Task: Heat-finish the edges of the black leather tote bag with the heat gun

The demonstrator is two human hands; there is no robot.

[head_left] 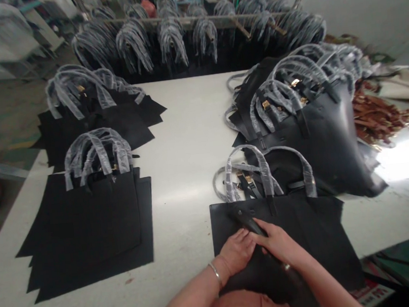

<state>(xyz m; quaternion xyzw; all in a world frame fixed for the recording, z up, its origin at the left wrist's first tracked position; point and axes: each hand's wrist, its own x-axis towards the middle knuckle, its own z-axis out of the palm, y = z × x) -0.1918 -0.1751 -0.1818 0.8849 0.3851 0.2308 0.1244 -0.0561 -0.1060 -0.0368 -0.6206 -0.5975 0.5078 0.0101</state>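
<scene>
A flat black leather bag panel (315, 239) lies on the table in front of me, its looped handles (262, 160) wrapped in clear plastic. Over it runs a long black leather strap (248, 221), slanting down toward my lap. My right hand (277, 242) is closed round this strap from the right side. My left hand (236, 251), with a bracelet at the wrist, meets it from the left, fingers bent and pinching at the strap's edge. Fingertips of both hands touch, and what lies under them is hidden. Gold-coloured buckles (246, 178) show behind the panel's top edge.
Two stacks of black bag panels (88, 221) with wrapped handles lie on the left of the white table (182, 184). Finished-looking black bags (318, 139) pile up at right, beside brown straps (376, 112). A rack of wrapped handles (171, 37) stands behind the far edge.
</scene>
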